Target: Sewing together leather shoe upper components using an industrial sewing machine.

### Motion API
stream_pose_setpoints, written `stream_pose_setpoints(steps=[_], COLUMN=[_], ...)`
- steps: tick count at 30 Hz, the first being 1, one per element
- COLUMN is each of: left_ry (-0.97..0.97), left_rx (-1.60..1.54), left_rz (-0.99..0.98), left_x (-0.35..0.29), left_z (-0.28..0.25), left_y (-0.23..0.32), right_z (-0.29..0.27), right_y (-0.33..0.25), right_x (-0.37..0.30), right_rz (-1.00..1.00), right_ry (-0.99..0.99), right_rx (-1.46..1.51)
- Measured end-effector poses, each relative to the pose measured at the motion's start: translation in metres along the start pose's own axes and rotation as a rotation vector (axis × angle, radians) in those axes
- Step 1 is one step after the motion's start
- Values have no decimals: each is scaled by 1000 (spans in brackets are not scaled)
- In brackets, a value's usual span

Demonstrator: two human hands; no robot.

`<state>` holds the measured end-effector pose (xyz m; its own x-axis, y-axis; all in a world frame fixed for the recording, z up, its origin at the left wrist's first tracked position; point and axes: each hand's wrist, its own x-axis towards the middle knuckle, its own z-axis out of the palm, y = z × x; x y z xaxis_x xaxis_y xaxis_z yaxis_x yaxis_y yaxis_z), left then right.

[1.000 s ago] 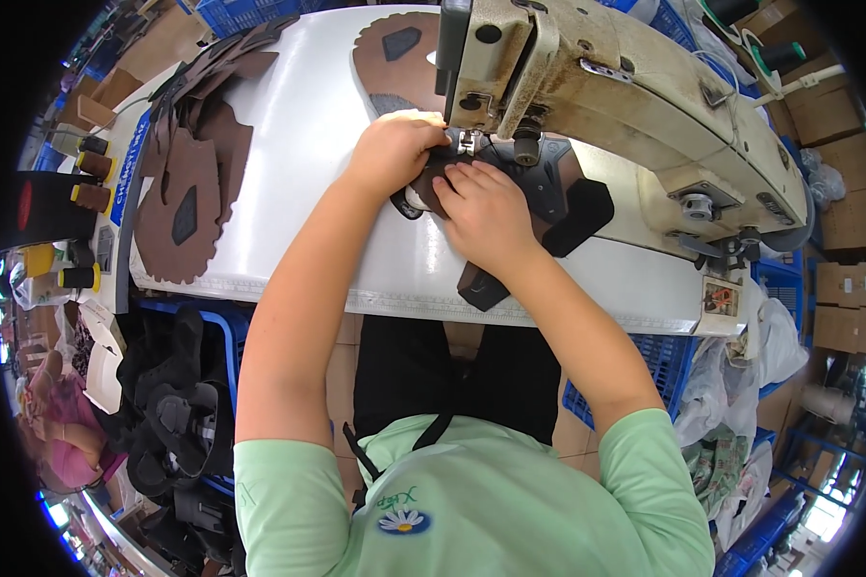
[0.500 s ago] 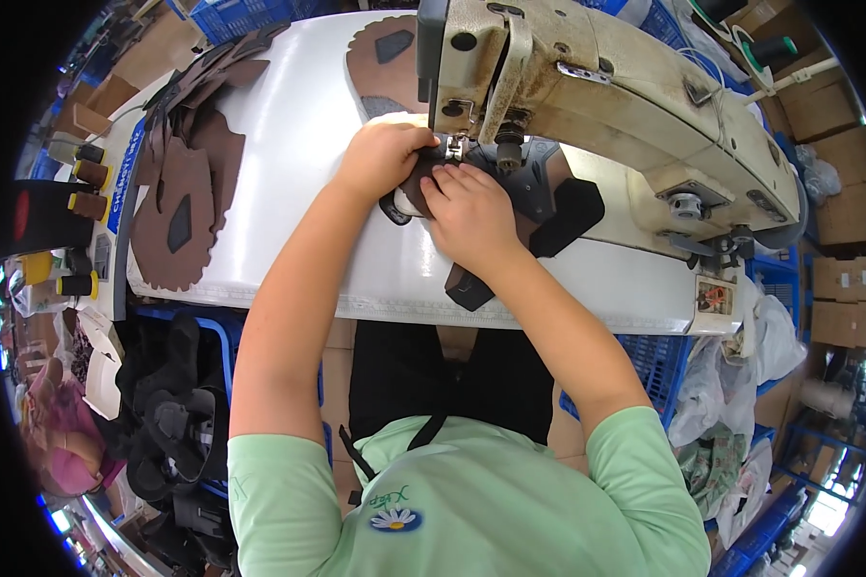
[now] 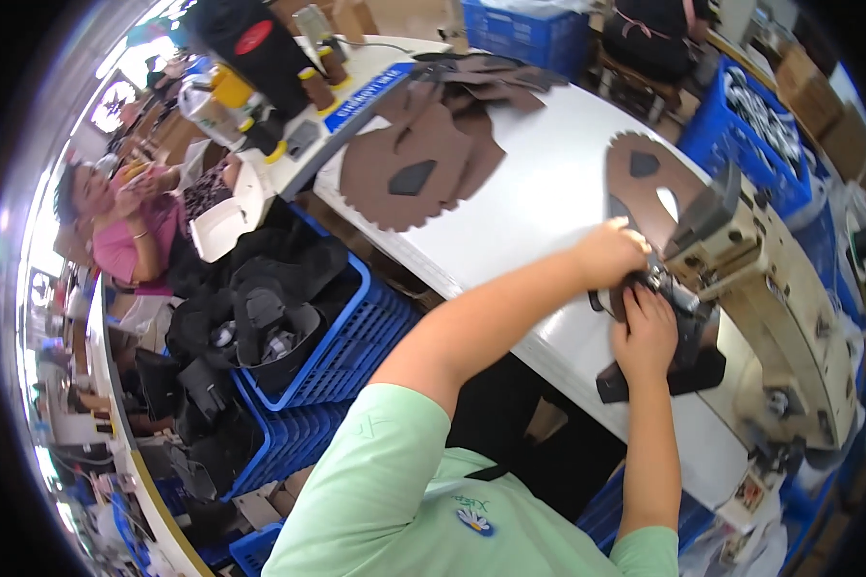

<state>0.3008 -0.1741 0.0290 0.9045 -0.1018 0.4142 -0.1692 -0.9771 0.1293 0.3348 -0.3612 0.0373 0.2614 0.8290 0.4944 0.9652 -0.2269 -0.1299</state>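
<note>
My left hand (image 3: 614, 253) is beside the presser foot (image 3: 657, 276) of a sewing machine (image 3: 775, 303), fingers curled and closed on the edge of a dark cut piece. My right hand (image 3: 648, 332) lies on the near side of that piece, fingers stretched out and pressing it flat. The dark cut piece (image 3: 688, 348) reaches out past my right hand, with black flaps along its near edge; the part at the needle is mostly hidden. Just beyond my left hand, a brown scalloped piece (image 3: 649, 173) with a dark patch rests on the white table (image 3: 539, 183).
Several brown cut pieces (image 3: 404, 159) are heaped at the table's far left. Thread spools (image 3: 316, 88) stand beyond them. A blue crate (image 3: 332, 337) of black parts is at my left, near a seated person in pink (image 3: 140, 231). Another blue crate (image 3: 746, 135) stands behind the table.
The view has swung to the left, so the table and machine now appear farther right and tilted. Both hands remain at the presser foot on the dark piece.
</note>
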Motion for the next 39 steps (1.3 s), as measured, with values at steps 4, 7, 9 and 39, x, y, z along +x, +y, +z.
stream_pose_setpoints(steps=[4, 7, 9, 39], left_ry=[146, 156, 134, 145], left_rx=[-175, -185, -187, -129], left_rz=[-112, -132, -120, -119], left_x=[-11, -12, -13, -12], left_z=[9, 14, 17, 13], left_y=[8, 7, 6, 9], right_z=[-2, -2, -1, -1], right_y=[0, 0, 0, 0], right_x=[-3, -4, -4, -6], right_rz=[-24, -20, -10, -11], right_ry=[-5, -51, -45, 0], right_rx=[9, 15, 6, 69])
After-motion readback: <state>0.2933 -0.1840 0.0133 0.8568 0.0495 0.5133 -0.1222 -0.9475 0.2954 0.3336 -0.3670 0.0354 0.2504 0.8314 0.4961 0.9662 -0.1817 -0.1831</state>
